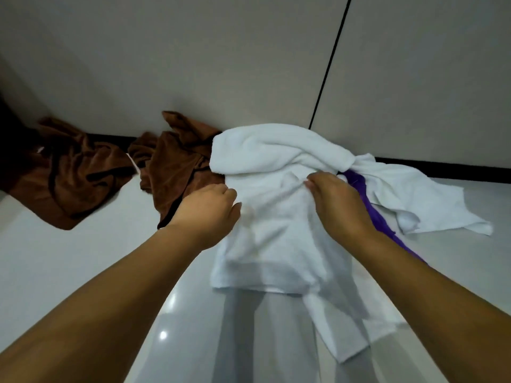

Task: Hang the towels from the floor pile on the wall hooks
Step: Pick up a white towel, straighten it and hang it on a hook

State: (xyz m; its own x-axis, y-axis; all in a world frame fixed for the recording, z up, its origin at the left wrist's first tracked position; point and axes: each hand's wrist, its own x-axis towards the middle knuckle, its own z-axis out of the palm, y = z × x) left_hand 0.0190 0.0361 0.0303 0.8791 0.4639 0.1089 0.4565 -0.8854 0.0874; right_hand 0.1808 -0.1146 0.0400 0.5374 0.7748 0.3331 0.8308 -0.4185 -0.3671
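A soft white terry towel (pixel 276 217) was held up off the pale glossy floor (pixel 83 258) by both hands, its lower edge hanging clear above its own reflection. The left hand (pixel 210 208) was curled at the towel's left edge, the cloth apparently pinched between thumb and fingers, though the fingertips were hidden behind the fabric. The right hand (pixel 337 203) was closed on a fold nearer the middle, the cloth gathered at the fingertips. The two grips were set apart, probably so that the towel could be spread and an edge found for hanging.

A second white towel (pixel 420 197) lay crumpled to the right against the wall's dark skirting (pixel 442 164), with a purple cloth (pixel 370 205) showing beneath the right wrist. Two rumpled brown towels (pixel 177 161) (pixel 69 167) were left on the floor at the foot of the grey wall (pixel 193 64).

No wall hooks were in view, so the step in hand was judged to be the lifting of one towel from the pile, with hanging not yet begun.
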